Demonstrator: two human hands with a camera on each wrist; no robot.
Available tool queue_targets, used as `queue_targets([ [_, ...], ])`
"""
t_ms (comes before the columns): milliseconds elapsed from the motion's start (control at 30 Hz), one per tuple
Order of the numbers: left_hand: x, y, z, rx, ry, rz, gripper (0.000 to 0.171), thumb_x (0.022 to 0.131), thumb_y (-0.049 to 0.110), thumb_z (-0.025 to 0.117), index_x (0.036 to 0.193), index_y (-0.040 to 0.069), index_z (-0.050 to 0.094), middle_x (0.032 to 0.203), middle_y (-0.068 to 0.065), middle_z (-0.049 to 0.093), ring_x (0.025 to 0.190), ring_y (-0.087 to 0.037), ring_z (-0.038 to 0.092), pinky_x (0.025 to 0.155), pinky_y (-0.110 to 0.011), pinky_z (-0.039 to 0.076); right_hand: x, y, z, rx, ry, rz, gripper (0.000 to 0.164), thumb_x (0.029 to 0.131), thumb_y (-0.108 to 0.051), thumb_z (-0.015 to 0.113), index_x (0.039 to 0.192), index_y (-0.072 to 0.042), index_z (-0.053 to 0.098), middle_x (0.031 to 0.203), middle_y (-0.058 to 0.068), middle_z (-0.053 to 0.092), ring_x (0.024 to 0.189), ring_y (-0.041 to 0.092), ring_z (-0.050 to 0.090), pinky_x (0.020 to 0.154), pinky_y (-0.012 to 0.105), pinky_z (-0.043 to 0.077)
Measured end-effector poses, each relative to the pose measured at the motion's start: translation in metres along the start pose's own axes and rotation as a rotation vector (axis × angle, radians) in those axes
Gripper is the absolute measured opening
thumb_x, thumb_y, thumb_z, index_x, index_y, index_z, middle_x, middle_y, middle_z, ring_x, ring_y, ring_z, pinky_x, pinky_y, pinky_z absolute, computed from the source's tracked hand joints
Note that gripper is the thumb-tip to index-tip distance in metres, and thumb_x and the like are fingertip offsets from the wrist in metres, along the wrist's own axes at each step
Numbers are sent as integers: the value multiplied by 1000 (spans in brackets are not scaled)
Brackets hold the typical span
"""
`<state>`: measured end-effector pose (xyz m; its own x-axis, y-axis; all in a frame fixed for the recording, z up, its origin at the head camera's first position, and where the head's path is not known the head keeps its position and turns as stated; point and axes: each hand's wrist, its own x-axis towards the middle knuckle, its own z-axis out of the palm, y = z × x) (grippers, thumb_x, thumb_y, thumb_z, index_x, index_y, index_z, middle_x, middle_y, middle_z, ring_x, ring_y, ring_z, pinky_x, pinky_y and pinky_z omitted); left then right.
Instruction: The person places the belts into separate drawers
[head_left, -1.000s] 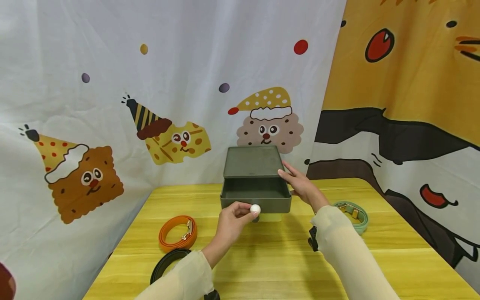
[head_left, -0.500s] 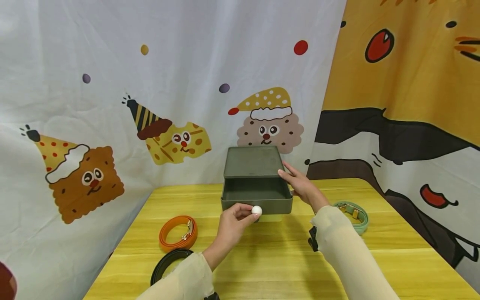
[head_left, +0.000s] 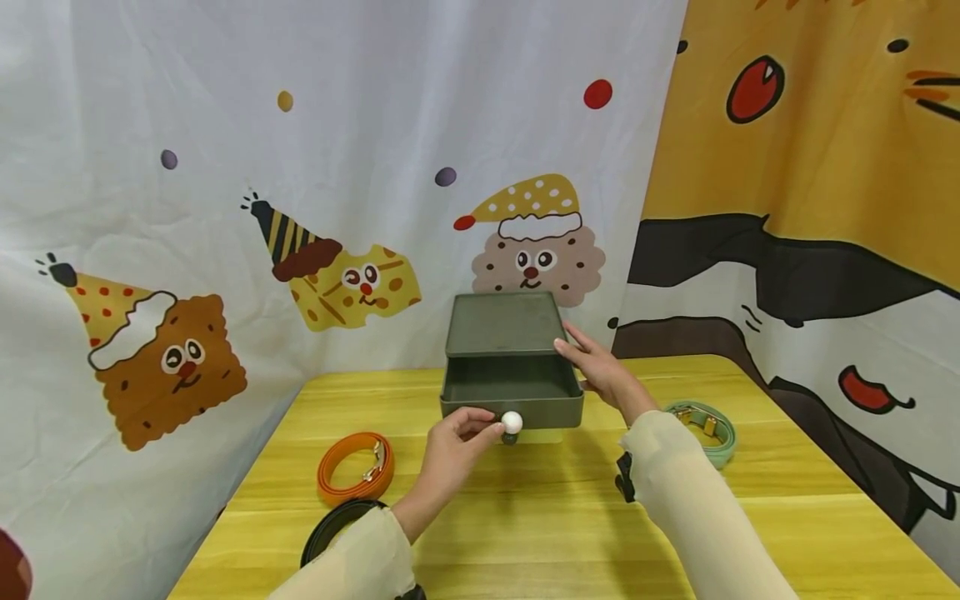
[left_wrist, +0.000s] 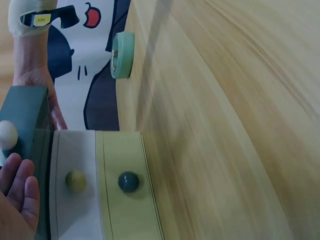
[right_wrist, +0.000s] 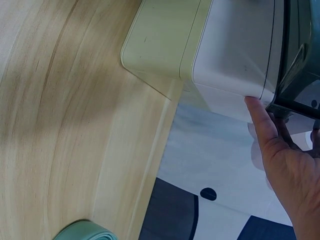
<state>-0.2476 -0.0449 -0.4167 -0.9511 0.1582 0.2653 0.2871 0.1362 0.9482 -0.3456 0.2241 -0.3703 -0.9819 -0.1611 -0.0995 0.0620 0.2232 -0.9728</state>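
Shifted leftward since the earlier frame: left hand (head_left: 447,454), thumb and forefinger no longer around the white round knob (head_left: 512,422). Knob: centred on a dark green rectangular drawer (head_left: 551,414), seemingly plastic, standing pulled out toward the near side from the top of a stacked drawer unit (head_left: 504,323). Left fingers: loosely bent, gripping nothing; contact with knob cannot be told. Right hand (head_left: 603,371): fingers extended, braced along the unit's right side. Handling, as judged: steady bracing and a level, straight drawer should prevent tipping. Outward, on a yellow wood-grain table (head_left: 562,525): coiled orange belt (head_left: 327,475), left; coiled black belt (head_left: 317,537), nearer left; coiled pale-green belt (head_left: 726,442), right. Hidden from head view: white middle tier (left_wrist: 75,215) with yellow round knob (left_wrist: 76,181), shown by left wrist; right forefinger tip against that tier, shown by right wrist.
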Motion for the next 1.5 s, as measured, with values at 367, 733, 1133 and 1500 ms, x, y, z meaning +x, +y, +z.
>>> queue_targets([
  [367,-2,1,-43,13,48,-8,26,89,28,77,107,9,72,94,-3,72,88,-18,67,76,-29,53,2,1,0,-2,2,0,74,100,-52,52,159,-39,10,165,14,6,149,35,14,111,64,25],
  [733,-5,1,-89,38,80,-17,29,90,24,76,111,6,70,103,-7,71,95,-15,67,83,-25,54,3,2,1,-1,10,4,74,100,-52,53,159,-40,11,165,12,7,149,34,16,111,64,26],
  [1133,-14,-18,-137,160,-9,-87,36,91,25,75,122,8,66,117,-8,69,103,-16,66,86,-26,53,0,2,0,-6,0,-17,74,100,-53,52,160,-39,10,166,10,4,149,35,15,111,66,24],
  [1500,-28,-40,-179,211,-77,-184,47,91,26,74,131,5,60,124,-10,64,108,-18,62,85,-27,52,3,4,0,-4,10,-17,76,98,-56,54,159,-40,12,166,10,5,149,35,16,110,66,25],
])
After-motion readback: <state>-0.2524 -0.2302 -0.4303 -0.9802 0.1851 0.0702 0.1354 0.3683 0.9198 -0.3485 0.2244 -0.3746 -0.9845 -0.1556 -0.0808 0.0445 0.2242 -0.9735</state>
